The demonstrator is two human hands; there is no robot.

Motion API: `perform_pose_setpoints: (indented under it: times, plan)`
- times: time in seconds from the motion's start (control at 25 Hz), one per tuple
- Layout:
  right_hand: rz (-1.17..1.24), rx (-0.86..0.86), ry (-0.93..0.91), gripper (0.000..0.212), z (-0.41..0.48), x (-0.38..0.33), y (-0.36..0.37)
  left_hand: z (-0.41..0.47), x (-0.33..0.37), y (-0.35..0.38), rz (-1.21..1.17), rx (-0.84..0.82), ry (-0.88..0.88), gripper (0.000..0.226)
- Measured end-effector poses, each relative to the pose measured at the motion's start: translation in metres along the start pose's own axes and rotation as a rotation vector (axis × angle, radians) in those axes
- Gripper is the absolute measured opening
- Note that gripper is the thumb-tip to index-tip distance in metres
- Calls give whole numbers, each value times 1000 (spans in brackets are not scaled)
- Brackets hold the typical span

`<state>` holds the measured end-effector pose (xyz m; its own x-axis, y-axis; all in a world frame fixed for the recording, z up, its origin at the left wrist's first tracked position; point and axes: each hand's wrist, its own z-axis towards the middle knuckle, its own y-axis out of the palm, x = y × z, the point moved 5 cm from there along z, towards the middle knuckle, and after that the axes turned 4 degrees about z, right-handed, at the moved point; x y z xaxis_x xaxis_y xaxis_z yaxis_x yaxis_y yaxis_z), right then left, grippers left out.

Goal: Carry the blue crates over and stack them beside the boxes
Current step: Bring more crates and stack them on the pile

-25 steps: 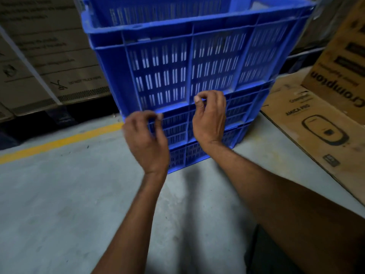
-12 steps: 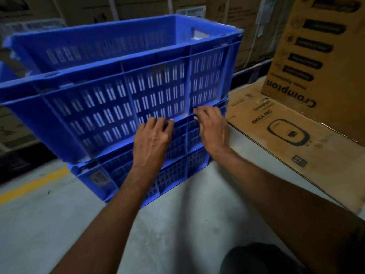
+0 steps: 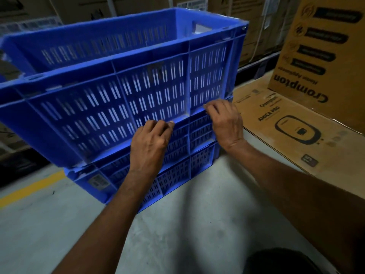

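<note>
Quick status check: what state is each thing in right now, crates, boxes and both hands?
Top crate: sits on the lower crates, open-topped, nothing seen inside.
Lower crates: nested, on the floor.
Left hand: fingers curled on the top crate's bottom edge.
Right hand: likewise, nearer the corner.
Flat box: lying on the floor.
Crompton box: standing on the flat box, print upside down.

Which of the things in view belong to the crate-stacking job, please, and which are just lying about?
Part of the job: top blue crate, lower blue crates beneath it, left hand, right hand, flat Crompton box, upright Crompton box.
Lying about: yellow floor line, cartons at the back.
</note>
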<state>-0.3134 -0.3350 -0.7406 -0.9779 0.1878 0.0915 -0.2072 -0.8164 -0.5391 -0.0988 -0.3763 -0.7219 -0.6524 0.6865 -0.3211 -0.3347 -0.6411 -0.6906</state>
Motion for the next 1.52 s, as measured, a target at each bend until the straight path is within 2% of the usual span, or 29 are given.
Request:
perform_pose_setpoints:
  times: [0.12,0.28,0.32,0.44,0.52,0.6,0.76,0.88,0.92,1.0,1.16,1.28,1.4,1.52]
  plan:
    - [-31,25,55,20,2,9,2,-2,0,5,-5,35,-5,48]
    - [81,-14,42,14,6,7,-6,-2,-1,11,-12,31,-38,45]
    - [190,-48,136,13,5,12,-9,-1,-1,9,-9,20,-36,43]
    - [485,-44,616,33,-5,40,-17,10,4,2,-8,-1,-107,23]
    - [508,-54,712,37,-4,51,-15,28,19,3,-24,-17,-113,25]
    - [534,-87,767,30,2,53,-10,41,34,8,-22,-1,-77,26]
    - [660,32,1047,13,8,43,-3,42,34,21,45,-18,-21,29]
    - [671,124,1260,18,5,41,-2,38,32,22,45,-5,17,37]
    - [695,136,1286,20,6,42,-3,39,33,22,49,9,22,35]
    - [717,116,1222,20,12,41,-8,40,36,22,60,43,21,31]
    - [536,-28,1016,6,19,38,-17,40,33,23,53,73,-6,20]
    - [509,-60,1031,13,16,37,-17,43,29,19,30,67,7,10]
    - [474,-121,1000,16,16,35,-18,43,27,20,32,47,-19,12]
    - [516,-52,999,9,17,32,-19,45,31,18,32,50,-54,10]
